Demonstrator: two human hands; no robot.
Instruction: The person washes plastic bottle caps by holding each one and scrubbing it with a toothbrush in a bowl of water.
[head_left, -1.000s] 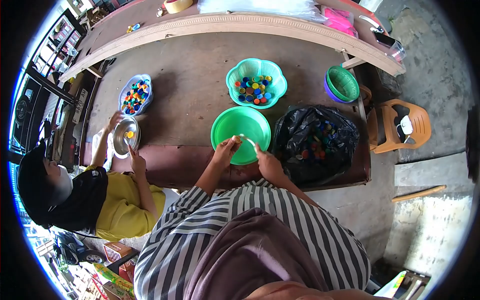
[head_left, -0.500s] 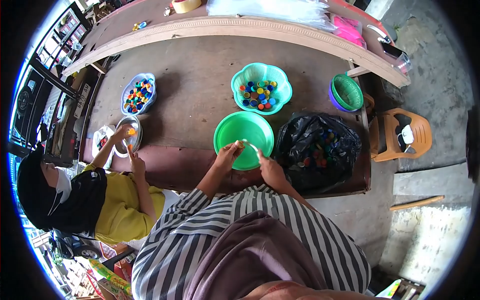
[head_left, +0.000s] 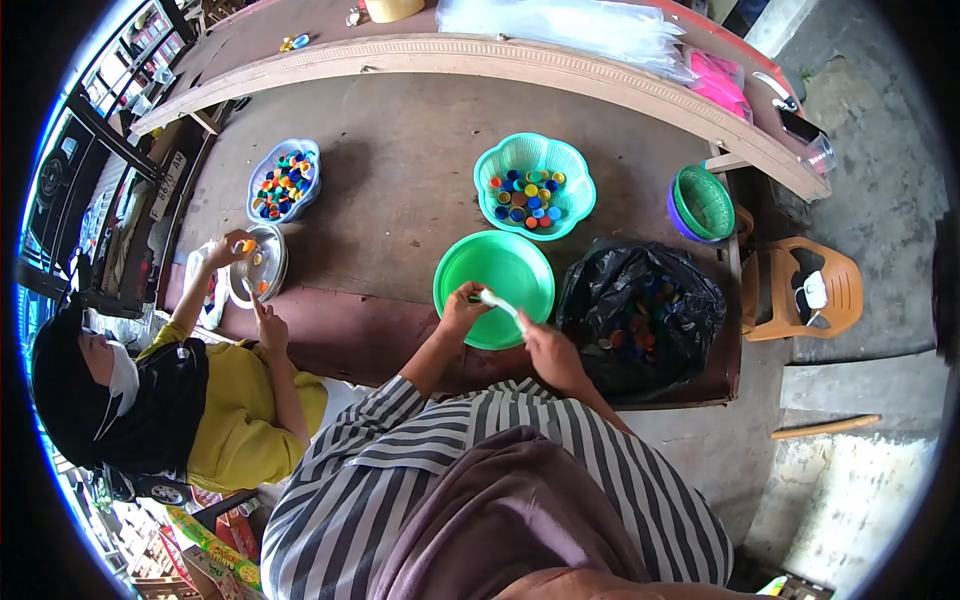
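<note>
Over the green basin (head_left: 462, 262), my left hand (head_left: 461, 312) is closed in a pinch. Whatever small thing sits between its fingers is too hidden to name. My right hand (head_left: 549, 352) grips a slim, pale, shiny tool (head_left: 502, 303), perhaps a blade, blurred by motion. The tool's far end meets the fingertips of my left hand. Just behind the basin stands a turquoise scalloped bowl (head_left: 487, 165) with several coloured bottle caps (head_left: 530, 200) in it. Right of the basin, a black plastic bag (head_left: 690, 285) lies open with more caps inside.
At left a co-worker in a yellow top (head_left: 235, 410) works over a metal bowl (head_left: 275, 262). Behind it is a blue bowl (head_left: 310, 190) of caps. Green and purple baskets (head_left: 704, 203) are nested at right. A wooden rail (head_left: 400, 55) crosses the back; an orange chair (head_left: 845, 285) stands beyond.
The pale tool has swung in my right hand and now lies straighter toward my left fingers. The co-worker's left hand has shifted slightly left. The whole view has tilted a little.
</note>
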